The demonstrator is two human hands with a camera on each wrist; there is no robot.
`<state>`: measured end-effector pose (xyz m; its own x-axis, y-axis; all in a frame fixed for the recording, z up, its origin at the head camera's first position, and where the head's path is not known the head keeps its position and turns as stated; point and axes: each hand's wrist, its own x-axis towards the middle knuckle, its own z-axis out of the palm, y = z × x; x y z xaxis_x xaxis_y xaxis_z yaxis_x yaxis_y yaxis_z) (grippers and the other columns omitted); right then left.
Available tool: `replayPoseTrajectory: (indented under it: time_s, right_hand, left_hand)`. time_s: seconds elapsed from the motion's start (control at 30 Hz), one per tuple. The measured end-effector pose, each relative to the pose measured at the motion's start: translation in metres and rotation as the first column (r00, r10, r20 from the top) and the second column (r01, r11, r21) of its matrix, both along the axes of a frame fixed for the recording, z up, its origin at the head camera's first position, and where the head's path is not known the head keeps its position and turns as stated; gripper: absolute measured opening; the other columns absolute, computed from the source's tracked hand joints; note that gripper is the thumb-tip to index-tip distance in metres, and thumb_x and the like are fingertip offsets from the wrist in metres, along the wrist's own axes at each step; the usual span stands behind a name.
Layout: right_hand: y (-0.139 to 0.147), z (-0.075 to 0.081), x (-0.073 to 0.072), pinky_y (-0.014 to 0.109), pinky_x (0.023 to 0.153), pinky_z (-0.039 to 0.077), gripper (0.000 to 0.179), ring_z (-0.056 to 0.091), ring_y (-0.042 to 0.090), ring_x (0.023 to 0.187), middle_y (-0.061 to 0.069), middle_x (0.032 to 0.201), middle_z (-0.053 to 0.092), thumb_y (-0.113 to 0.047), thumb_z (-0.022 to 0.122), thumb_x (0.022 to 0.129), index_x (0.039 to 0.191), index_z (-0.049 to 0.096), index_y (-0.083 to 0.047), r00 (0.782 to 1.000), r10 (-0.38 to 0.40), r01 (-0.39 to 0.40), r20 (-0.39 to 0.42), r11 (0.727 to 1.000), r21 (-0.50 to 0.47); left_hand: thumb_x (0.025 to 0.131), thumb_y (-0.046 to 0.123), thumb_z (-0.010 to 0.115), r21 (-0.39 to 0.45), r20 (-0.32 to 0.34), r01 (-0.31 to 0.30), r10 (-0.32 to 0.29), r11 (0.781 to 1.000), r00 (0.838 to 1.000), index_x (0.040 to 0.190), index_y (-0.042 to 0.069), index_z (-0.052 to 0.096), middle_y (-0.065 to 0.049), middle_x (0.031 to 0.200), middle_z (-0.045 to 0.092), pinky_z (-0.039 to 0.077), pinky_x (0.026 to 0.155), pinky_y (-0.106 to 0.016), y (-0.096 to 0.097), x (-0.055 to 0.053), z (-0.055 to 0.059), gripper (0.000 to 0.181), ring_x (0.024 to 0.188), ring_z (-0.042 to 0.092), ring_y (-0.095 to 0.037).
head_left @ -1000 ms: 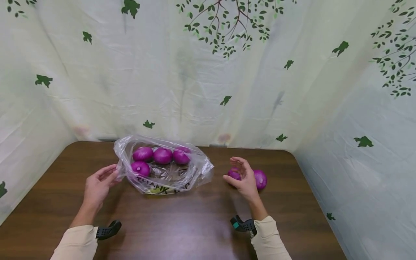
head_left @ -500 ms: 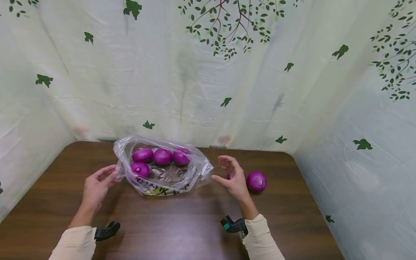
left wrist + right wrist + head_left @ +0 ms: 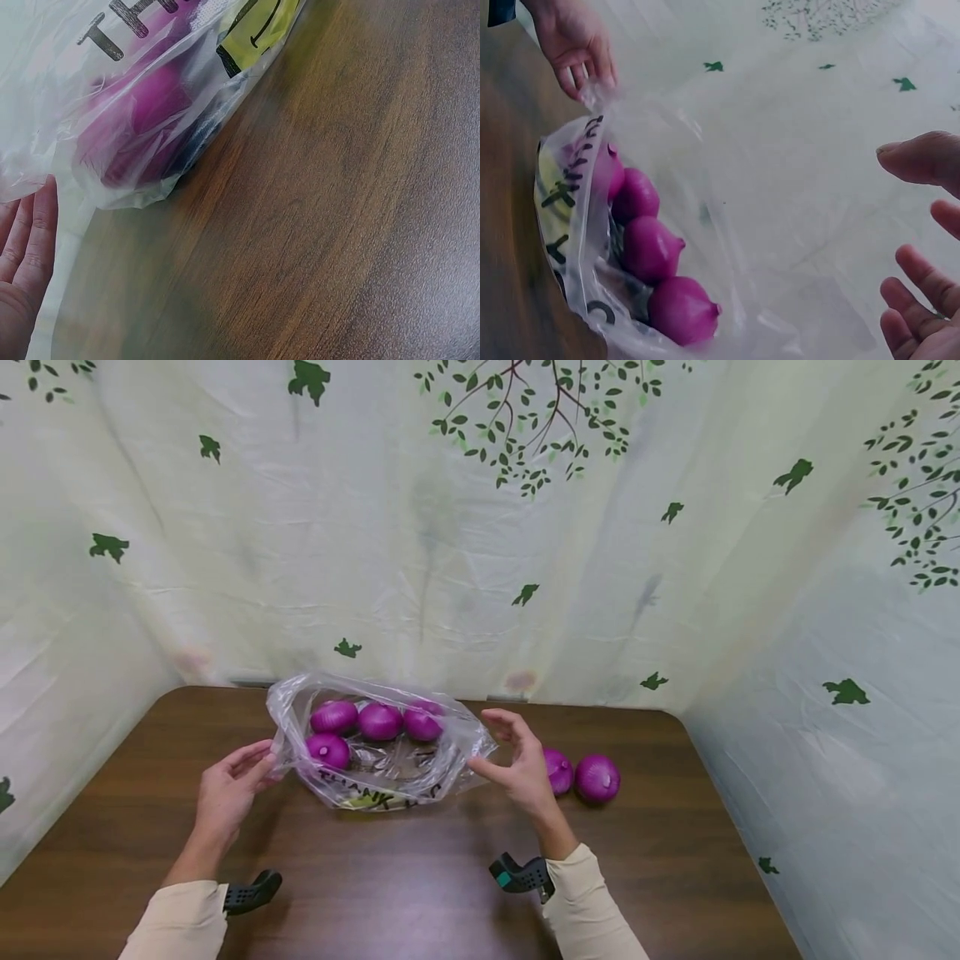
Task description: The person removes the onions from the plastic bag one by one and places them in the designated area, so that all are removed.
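A clear plastic bag (image 3: 382, 797) with printed letters lies on the table, its mouth spread. Inside rest several red onions (image 3: 380, 722). My left hand (image 3: 228, 793) pinches the bag's left edge between thumb and fingers; the left wrist view shows the fingers (image 3: 36, 232) against the plastic. Beside the bag's right end is my right hand (image 3: 521, 768), thumb and fingers spread apart with nothing between them. In the right wrist view its fingers (image 3: 926, 277) appear apart from the bag. Two loose red onions (image 3: 597, 778) sit side by side right of that hand, one partly hidden behind it.
The brown wooden table (image 3: 420, 877) has rounded far corners. A pale curtain (image 3: 360, 543) with green leaf prints hangs around its back and sides. Each wrist carries a black strap-on device (image 3: 253, 893).
My right hand has moved left, from in front of the loose onions to the bag's right end, uncovering more of them. The left hand keeps its pinch on the bag.
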<state>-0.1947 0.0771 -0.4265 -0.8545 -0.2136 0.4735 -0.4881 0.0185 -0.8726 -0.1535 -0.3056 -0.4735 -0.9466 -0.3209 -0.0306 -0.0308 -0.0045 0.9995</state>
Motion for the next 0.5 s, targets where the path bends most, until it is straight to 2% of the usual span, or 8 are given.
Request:
replayPoseTrajectory:
  time_s: [0.1, 0.3, 0.5]
  right_hand:
    - [-0.006, 0.003, 0.001, 0.055, 0.099, 0.037, 0.058, 0.049, 0.037, 0.118, 0.020, 0.126, 0.056, 0.010, 0.077, 0.072, 0.125, 0.052, 0.007, 1.000, 0.027, -0.027, -0.012, 1.000, -0.007]
    - [-0.019, 0.008, 0.001, 0.059, 0.101, 0.035, 0.057, 0.049, 0.022, 0.117, 0.021, 0.126, 0.055, 0.011, 0.077, 0.072, 0.124, 0.054, 0.006, 0.997, 0.063, -0.064, -0.044, 0.998, -0.019]
    - [-0.031, 0.010, 0.000, 0.051, 0.100, 0.039, 0.058, 0.048, 0.039, 0.119, 0.019, 0.127, 0.055, 0.006, 0.079, 0.072, 0.124, 0.054, 0.003, 0.994, 0.078, -0.076, -0.070, 0.997, 0.031]
  left_hand:
    - [0.092, 0.015, 0.066, 0.013, -0.010, 0.000, 0.000, 1.000, 1.000, 0.117, 0.006, 0.064, 0.020, 0.089, 0.065, 0.055, 0.068, -0.017, 0.000, 0.000, -0.001, 0.027, 0.076, 0.065, 0.000]
    - [0.092, 0.015, 0.065, 0.010, -0.012, 0.004, -0.003, 1.000, 1.000, 0.117, 0.005, 0.063, 0.020, 0.088, 0.065, 0.055, 0.068, -0.017, 0.000, -0.001, 0.000, 0.027, 0.076, 0.065, 0.000]
    - [0.092, 0.017, 0.066, -0.007, 0.010, -0.005, 0.005, 1.000, 1.000, 0.119, 0.005, 0.062, 0.019, 0.088, 0.065, 0.055, 0.068, -0.017, 0.002, -0.002, 0.001, 0.029, 0.075, 0.065, 0.000]
